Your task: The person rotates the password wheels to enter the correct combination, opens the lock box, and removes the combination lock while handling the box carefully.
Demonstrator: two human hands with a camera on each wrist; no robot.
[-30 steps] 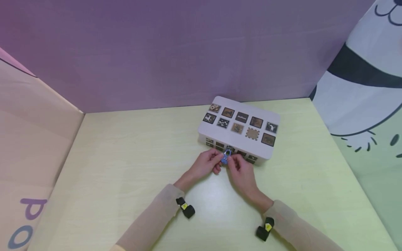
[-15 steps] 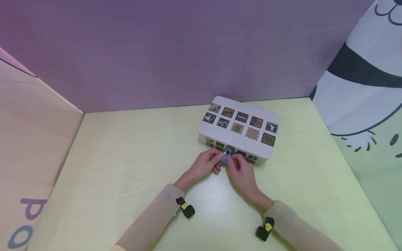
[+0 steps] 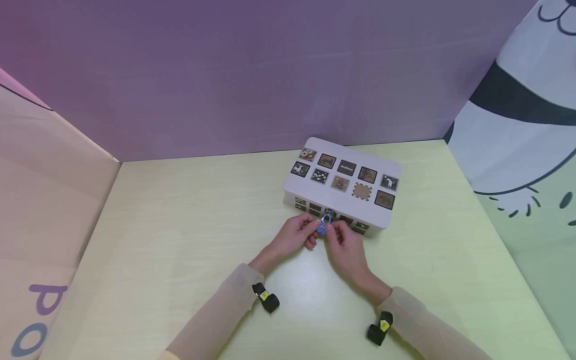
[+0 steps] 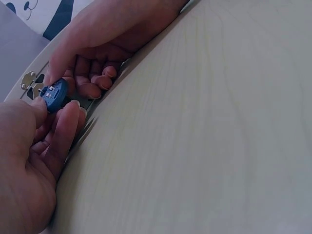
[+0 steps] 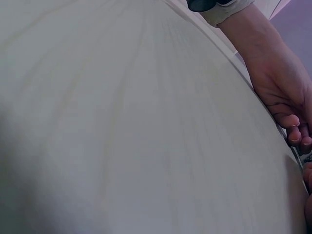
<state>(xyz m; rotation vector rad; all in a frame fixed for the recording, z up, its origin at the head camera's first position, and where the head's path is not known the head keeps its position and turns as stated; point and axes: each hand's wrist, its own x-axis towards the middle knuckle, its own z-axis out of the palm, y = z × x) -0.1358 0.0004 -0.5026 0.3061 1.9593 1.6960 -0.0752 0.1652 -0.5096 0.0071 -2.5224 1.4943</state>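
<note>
A small blue combination padlock [image 3: 322, 228] with number wheels hangs by its shackle at the metal clasp [image 4: 28, 80] on the front of a box. The box [image 3: 333, 195] is pale, with rows of small dark and brown picture squares on its lid and front. My left hand [image 3: 294, 233] pinches the padlock from the left between thumb and fingers. From the right, my right hand [image 3: 348, 250] pinches it too, thumb at its edge. In the left wrist view the padlock [image 4: 54, 95] shows between both thumbs. The right wrist view hides it.
The box stands on a light wood table [image 3: 193, 225], near a purple back wall [image 3: 247, 80]. Side panels rise at left and right, the right one [image 3: 517, 150] printed with a cartoon. Each sleeve bears a black wrist camera.
</note>
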